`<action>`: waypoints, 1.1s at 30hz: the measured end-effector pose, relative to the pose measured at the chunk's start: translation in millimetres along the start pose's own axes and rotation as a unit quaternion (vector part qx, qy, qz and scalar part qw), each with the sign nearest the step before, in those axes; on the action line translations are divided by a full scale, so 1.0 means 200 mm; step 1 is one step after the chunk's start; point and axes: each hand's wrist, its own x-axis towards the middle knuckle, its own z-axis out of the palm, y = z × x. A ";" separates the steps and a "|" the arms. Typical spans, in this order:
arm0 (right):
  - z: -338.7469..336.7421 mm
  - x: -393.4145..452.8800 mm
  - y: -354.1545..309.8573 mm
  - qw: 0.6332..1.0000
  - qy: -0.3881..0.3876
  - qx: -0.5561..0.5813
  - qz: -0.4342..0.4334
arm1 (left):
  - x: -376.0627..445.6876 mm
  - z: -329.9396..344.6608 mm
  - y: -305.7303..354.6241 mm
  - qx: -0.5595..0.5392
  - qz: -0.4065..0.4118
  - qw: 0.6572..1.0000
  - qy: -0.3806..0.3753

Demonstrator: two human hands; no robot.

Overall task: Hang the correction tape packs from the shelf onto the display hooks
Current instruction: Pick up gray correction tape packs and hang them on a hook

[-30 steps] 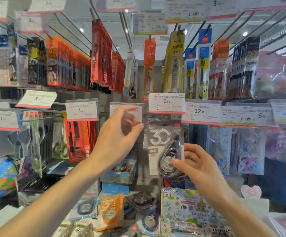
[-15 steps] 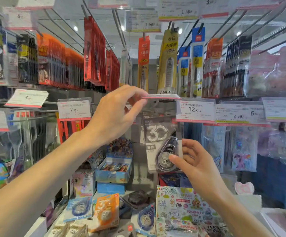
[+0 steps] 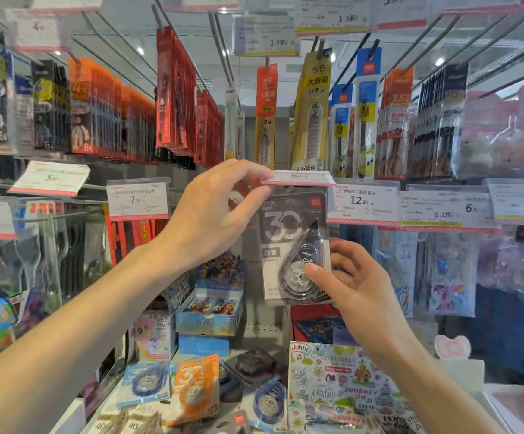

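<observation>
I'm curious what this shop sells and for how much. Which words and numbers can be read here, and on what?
"30": grey correction tape pack, held by the right hand.
"12.90": price tag right of it.
"7": price tag left of the left hand.
"1.70": upper tag.
"JOURNEY ON", "ADVENTURE": sticker sheet.
The flipped-up tag and small print: too blurred.

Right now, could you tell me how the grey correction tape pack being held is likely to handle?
The grey correction tape pack looks like flat card, so probably fairly stiff and light. Its clear blister looks glossy, so the right hand could slip there. The left hand lifts the price tag.
</observation>
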 end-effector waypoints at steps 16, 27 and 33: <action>0.07 0.10 0.20 0.993 0.042 -0.105 -0.016 | -0.41 0.30 -0.14 -0.136 -0.166 0.977 0.003; 0.16 0.33 0.38 0.986 0.041 -0.158 0.019 | -0.31 0.68 -0.42 -0.176 -0.254 0.949 -0.059; 0.16 0.49 0.51 0.981 0.035 -0.184 0.039 | -0.23 0.82 -0.58 -0.196 -0.298 0.933 -0.058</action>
